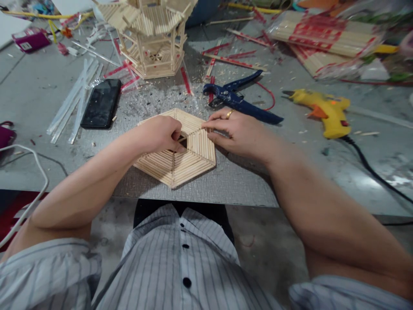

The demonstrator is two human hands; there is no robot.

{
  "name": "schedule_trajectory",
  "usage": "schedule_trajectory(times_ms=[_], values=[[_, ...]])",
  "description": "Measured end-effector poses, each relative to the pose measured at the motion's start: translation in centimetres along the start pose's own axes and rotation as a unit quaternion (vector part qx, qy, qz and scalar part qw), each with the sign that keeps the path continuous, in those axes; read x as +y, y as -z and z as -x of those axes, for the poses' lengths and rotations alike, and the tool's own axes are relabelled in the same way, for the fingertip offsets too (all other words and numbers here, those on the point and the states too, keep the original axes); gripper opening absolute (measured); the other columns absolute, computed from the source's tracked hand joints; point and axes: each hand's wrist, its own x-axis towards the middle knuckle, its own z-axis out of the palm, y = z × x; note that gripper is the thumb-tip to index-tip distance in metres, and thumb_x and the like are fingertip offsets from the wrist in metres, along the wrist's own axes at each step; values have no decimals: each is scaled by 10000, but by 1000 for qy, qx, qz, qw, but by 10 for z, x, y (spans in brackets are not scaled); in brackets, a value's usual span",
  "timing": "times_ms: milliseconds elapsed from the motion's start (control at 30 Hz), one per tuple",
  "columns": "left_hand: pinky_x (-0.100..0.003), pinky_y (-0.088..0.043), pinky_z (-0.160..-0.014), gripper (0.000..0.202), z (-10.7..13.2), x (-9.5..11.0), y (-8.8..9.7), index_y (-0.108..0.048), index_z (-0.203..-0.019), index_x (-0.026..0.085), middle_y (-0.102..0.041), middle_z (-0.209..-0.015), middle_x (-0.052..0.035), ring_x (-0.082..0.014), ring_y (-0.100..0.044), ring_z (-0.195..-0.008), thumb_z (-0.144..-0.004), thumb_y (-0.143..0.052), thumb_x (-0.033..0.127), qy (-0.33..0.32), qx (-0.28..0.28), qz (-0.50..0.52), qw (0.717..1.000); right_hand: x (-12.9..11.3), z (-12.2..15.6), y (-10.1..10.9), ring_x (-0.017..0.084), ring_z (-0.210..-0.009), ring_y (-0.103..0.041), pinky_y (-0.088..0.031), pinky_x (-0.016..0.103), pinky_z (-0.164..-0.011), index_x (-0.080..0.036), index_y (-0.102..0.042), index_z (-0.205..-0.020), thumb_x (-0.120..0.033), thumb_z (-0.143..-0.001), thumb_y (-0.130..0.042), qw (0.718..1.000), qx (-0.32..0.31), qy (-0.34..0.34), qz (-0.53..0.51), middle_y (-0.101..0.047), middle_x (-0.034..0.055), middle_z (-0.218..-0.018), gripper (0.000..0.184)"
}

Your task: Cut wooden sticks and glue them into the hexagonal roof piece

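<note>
A hexagonal panel of thin wooden sticks [201, 148] lies at the table's front edge, with a small dark opening at its middle. My left hand [163, 132] reaches over its left side, fingers curled and thumb at the opening, gripping the panel there; the fingertips are partly hidden. At the upper right edge, my right hand [237, 129] holds the panel between thumb and fingertips. A ring is on one of its fingers. Just beyond the right hand lies a dark blue hand cutter [238, 97] with its handles spread.
A stick-built pavilion model [153, 47] stands at the back. Clear glue sticks [72, 99] and a black phone [101, 103] lie left. On the right are a yellow glue gun [322, 112] with a black cord and packs of wooden sticks [325, 36]. Scraps litter the table.
</note>
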Motion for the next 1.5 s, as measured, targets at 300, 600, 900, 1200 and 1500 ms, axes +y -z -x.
schedule_trajectory(times_ms=[300, 600, 900, 1200, 1500], values=[[-267, -305, -625, 357, 0, 4, 2, -654, -772, 179, -592, -662, -21, -169, -545, -708, -698, -631, 527, 1, 1, -8, 1000, 0, 0, 1, 246, -1045, -597, -486, 423, -906, -235, -674, -1135, -288, -908, -457, 1000, -2, 0, 5, -620, 104, -1182, 319], [-262, -304, -629, 391, -1, 5, 1, -681, -821, 175, -603, -676, -23, -163, -545, -702, -697, -624, 541, 6, -1, -25, 1000, 0, 0, -1, 246, -1040, -595, -487, 420, -898, -224, -675, -1134, -289, -904, -454, 1000, 2, 1, 9, -624, 105, -1174, 326], [-233, -335, -604, 311, 3, -16, 1, -739, -792, 152, -663, -676, -12, -98, -499, -614, -751, -607, 431, -69, -31, 136, 988, 1, 0, 0, 248, -1039, -597, -481, 423, -906, -223, -673, -1144, -289, -902, -460, 1000, 4, 8, 7, -633, 103, -1164, 329], [-246, -277, -579, 316, 6, 0, 0, -771, -761, 163, -642, -598, 2, -80, -446, -547, -748, -589, 421, -29, -17, 71, 997, 0, 0, 1, 242, -1030, -604, -488, 406, -898, -202, -681, -1125, -270, -891, -469, 1000, 0, 2, 2, -635, 110, -1154, 323], [-238, -284, -577, 233, 2, 3, -3, -759, -747, 165, -625, -602, 16, -75, -453, -543, -738, -606, 340, -37, -9, 74, 997, 0, 1, 1, 250, -1035, -595, -478, 415, -897, -202, -667, -1143, -276, -899, -448, 1000, -3, 6, -7, -623, 118, -1163, 336]])
